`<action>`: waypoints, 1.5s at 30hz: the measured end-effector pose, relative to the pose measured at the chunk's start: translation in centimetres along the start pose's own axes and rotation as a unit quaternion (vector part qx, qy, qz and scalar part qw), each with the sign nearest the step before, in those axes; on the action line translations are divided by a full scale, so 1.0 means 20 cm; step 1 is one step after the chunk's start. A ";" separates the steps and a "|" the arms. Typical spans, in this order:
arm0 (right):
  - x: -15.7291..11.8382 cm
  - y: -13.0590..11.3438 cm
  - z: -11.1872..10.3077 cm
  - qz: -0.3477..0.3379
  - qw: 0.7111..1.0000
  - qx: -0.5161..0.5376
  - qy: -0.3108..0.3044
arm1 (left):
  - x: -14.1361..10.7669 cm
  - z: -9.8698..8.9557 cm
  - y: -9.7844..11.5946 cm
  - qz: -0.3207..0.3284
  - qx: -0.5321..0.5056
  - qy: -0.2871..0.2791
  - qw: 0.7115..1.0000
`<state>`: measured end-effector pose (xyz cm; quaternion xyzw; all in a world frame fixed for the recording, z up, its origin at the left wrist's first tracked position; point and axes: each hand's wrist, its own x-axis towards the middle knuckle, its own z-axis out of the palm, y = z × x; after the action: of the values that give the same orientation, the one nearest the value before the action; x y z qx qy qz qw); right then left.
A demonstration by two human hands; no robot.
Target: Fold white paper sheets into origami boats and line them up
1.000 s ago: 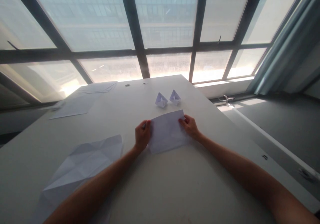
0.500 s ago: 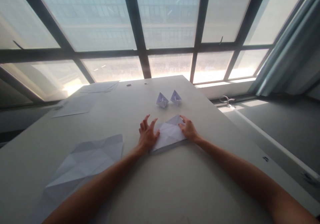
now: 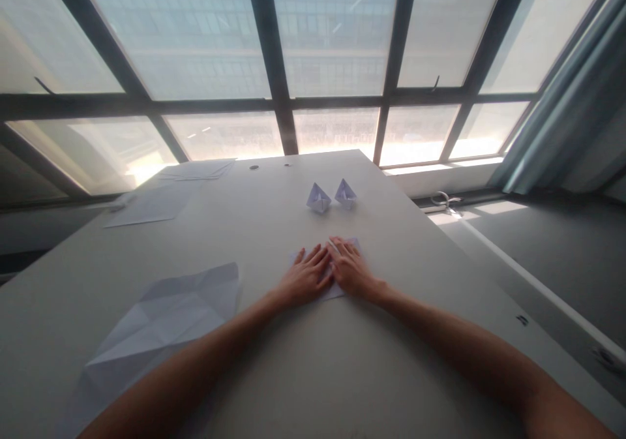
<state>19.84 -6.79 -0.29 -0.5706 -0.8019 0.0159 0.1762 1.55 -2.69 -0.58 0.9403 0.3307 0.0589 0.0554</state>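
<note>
A folded sheet of white paper [image 3: 335, 291] lies on the table, mostly hidden beneath both hands. My left hand [image 3: 308, 274] rests flat on its left part, fingers stretched out. Beside it, my right hand [image 3: 351, 269] lies on the paper's right part with its fingers extended. The two hands touch or nearly touch over the middle of the sheet. Beyond them stand two folded paper boats, a left one [image 3: 319, 199] and a right one [image 3: 345, 194].
A larger creased white sheet [image 3: 166, 315] lies to the left, partly behind my left forearm. Flat white sheets [image 3: 151, 205] sit at the table's far left. The white table [image 3: 303, 367] ends before tall windows. A curtain [image 3: 552, 119] hangs at the right.
Both hands have come together over the paper and now lie flat on it; before, they were apart at its two sides. The paper's outline looks smaller and more covered.
</note>
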 end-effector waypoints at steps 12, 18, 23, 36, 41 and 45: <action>0.00 0.05 0.06 0.036 0.997 0.017 -0.061 | 0.00 0.00 0.02 -0.013 0.004 -0.008 1.000; 0.00 0.05 0.05 0.058 0.996 0.012 -0.064 | -0.01 -0.02 0.02 -0.030 0.013 -0.019 0.999; 0.01 0.11 0.06 0.074 0.995 0.000 -0.064 | -0.01 -0.01 -0.01 -0.053 0.012 -0.015 0.998; 0.04 0.25 0.07 0.134 0.989 -0.017 -0.053 | -0.01 0.05 -0.06 -0.159 0.023 0.000 0.987; 0.04 0.23 0.05 0.161 0.986 -0.024 -0.017 | -0.02 0.05 -0.05 -0.179 0.031 0.011 0.983; 0.04 0.17 0.00 0.121 0.991 -0.047 0.040 | -0.02 0.00 -0.04 -0.086 0.034 0.028 0.995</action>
<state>22.77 -4.94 -0.92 -0.6715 -0.7189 -0.0232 0.1784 0.73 -2.42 -0.77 0.9075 0.4140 0.0690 0.0187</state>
